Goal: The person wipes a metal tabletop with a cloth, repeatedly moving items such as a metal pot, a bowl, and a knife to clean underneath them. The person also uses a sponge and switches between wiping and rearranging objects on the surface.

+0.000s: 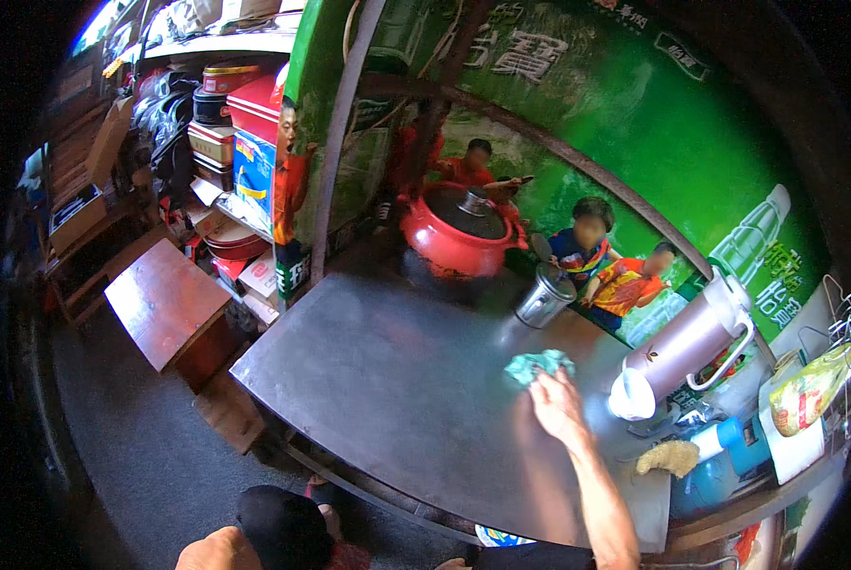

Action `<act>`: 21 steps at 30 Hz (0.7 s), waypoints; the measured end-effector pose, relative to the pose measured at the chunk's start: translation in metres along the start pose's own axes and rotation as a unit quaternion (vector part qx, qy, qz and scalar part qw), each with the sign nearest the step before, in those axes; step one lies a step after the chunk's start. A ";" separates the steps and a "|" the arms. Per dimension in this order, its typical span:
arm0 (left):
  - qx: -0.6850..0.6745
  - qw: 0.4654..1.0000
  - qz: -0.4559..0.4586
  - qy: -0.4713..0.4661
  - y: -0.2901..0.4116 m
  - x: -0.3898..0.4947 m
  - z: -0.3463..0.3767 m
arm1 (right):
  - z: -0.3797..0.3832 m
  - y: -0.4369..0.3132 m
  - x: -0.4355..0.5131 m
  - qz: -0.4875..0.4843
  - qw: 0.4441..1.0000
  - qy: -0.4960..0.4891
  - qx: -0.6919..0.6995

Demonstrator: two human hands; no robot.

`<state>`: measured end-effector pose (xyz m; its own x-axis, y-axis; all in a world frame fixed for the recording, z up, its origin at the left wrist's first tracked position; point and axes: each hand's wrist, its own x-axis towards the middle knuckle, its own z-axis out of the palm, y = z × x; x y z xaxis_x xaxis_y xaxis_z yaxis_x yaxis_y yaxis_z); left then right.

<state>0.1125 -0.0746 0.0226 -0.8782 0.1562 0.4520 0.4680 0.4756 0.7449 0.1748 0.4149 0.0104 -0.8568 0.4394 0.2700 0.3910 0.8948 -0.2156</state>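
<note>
My right hand (pixel 555 402) grips a crumpled green cloth (pixel 539 367) against the dark, smooth tabletop (pixel 375 370). The arm reaches in from the lower right, and its reflection shows in the surface. Just beyond the cloth stands a lidded metal canister (pixel 545 296). To the right of the hand are a white cup (pixel 632 395) and a tall pinkish thermal jug (pixel 689 335) with a white handle. Low at the bottom edge, what appears to be my left hand (pixel 215 550) is mostly cut off; its fingers cannot be made out.
A red pot (pixel 457 231) with a dark lid sits at the table's back. A tan sponge-like piece (pixel 669 458) and a blue-capped bottle (pixel 717 436) lie at the right. Left of the table stands a wooden stool (pixel 172 299), near shelves with tins (pixel 211 142). A green printed wall (pixel 646 142) rises behind.
</note>
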 end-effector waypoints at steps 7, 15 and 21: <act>-0.010 1.000 0.004 0.000 0.005 -0.002 0.003 | 0.027 -0.134 -0.017 -0.299 0.947 -0.061 0.095; -0.020 1.000 -0.001 -0.007 0.006 -0.008 0.009 | -0.026 -0.102 -0.079 -0.337 0.937 -0.068 0.064; -0.029 1.000 0.003 -0.011 0.008 -0.010 0.011 | -0.068 -0.022 -0.081 0.048 0.997 -0.047 -0.023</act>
<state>0.1245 -0.0624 0.0186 -0.8769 0.1778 0.4466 0.4779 0.4234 0.7697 0.2586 0.3649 0.0569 -0.8413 0.5161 0.1607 0.4863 0.8525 -0.1919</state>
